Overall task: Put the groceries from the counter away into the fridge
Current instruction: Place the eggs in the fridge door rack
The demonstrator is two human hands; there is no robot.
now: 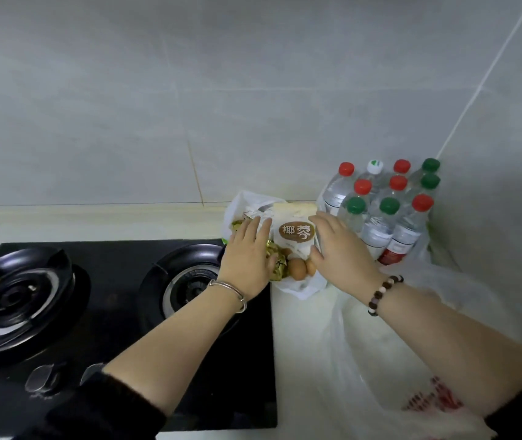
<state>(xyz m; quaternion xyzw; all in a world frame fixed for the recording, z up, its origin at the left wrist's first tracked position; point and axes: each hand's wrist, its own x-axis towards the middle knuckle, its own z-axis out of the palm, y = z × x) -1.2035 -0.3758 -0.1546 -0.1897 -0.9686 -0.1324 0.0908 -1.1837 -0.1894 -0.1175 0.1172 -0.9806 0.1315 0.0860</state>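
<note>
A white plastic grocery bag lies open on the counter against the back wall. Inside it stand a white packet with a brown label, brown eggs, and gold-green wrapped items. My left hand rests with straight fingers on the bag's left side, over the wrapped items. My right hand touches the packet's right edge, thumb toward the eggs. Several water bottles with red, green and white caps stand in the corner, right of the bag.
A black gas hob with two burners fills the left of the counter, its right burner just under my left wrist. Another thin plastic bag with red print lies under my right forearm. Grey tiled walls close off the back and right.
</note>
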